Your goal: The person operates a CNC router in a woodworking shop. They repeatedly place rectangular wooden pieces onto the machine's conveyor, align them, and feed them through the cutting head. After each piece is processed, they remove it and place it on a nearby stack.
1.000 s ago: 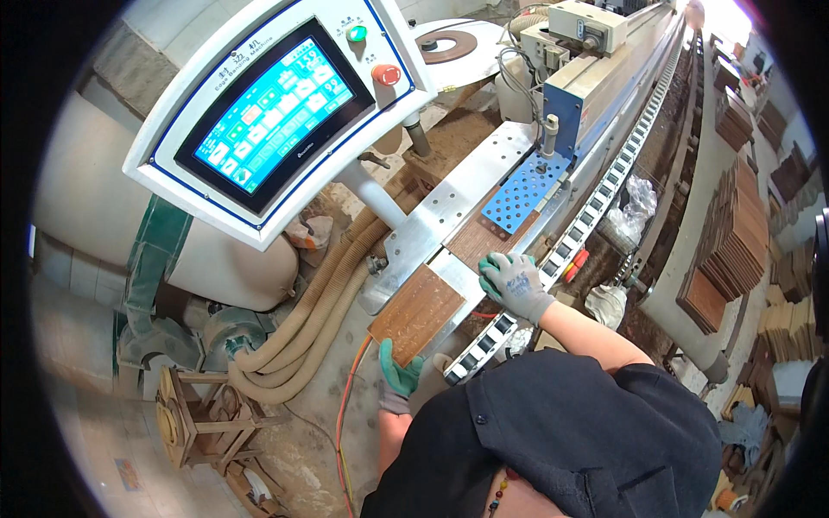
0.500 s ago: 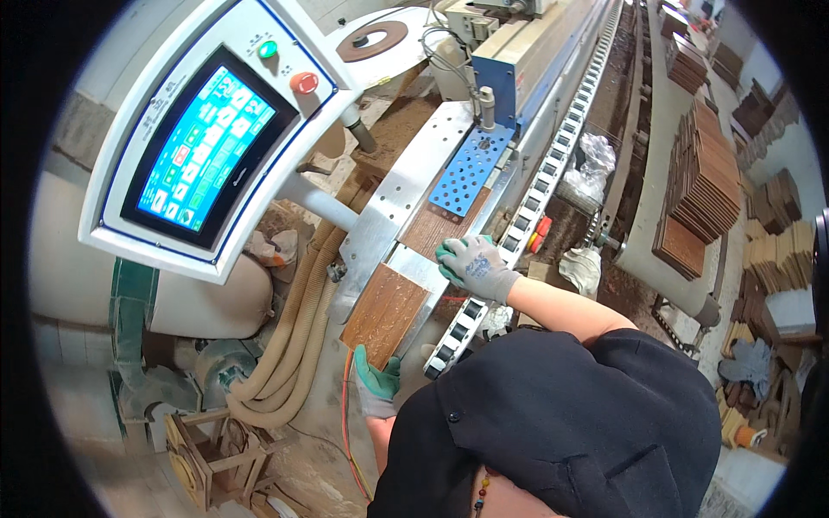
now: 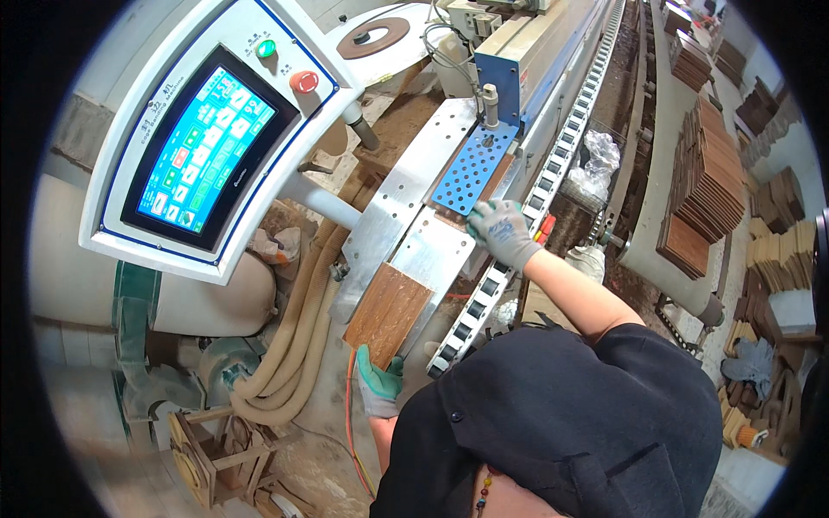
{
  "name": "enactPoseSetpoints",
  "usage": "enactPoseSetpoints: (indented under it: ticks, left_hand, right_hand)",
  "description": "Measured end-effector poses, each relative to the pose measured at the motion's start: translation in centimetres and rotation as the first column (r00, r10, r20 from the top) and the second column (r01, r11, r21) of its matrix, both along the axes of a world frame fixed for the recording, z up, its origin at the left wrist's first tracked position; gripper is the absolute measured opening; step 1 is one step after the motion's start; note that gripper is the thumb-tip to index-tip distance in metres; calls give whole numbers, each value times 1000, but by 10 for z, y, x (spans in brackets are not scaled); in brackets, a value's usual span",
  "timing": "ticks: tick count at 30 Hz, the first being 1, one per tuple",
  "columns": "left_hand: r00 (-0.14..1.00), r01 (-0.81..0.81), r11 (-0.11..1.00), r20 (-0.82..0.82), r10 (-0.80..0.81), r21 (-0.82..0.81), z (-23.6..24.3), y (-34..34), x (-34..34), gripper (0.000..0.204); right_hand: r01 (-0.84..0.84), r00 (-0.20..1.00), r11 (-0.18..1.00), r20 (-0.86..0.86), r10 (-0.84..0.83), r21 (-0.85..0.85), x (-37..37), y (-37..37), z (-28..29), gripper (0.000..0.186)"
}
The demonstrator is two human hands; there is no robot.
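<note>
My left hand (image 3: 379, 382), in a grey and green glove, grips the near end of a brown wooden board (image 3: 388, 312). That board lies on the near end of the machine's metal table (image 3: 432, 250). My right hand (image 3: 503, 233), gloved alike, has its bent fingers on the near right edge of a second wooden board (image 3: 447, 216). Most of this second board is hidden beneath a blue perforated plate (image 3: 473, 173); a brown strip shows along the plate's right side. Bare metal separates the two boards.
A control panel (image 3: 207, 155) with a lit screen stands at left. A roller track (image 3: 546, 183) runs along the table's right side. Farther right, stacked boards (image 3: 704, 177) rest on a conveyor (image 3: 643, 207). Thick beige hoses (image 3: 298, 345) hang below the panel.
The second board has slid away from me, farther under the blue plate, and my right hand has moved forward and right with it. My left hand and its board have barely moved.
</note>
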State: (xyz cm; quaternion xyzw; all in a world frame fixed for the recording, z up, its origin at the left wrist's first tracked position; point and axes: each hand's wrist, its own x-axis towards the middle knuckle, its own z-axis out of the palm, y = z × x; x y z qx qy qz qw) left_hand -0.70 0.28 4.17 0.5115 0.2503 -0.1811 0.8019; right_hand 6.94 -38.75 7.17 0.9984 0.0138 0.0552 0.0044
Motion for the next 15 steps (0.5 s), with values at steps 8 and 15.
enactPoseSetpoints:
  ticks: [8,15]
  left_hand:
    - [998,-37,999,57,37,4,-4,-6,2,55]
    - [804,71,772,421,-419,632,-25,13,5,50]
  right_hand:
    - [188,965,982,190,-181,-17,32,-57,-22,24]
    - [25,927,994,370,-64,108,-7,-32,-13,25]
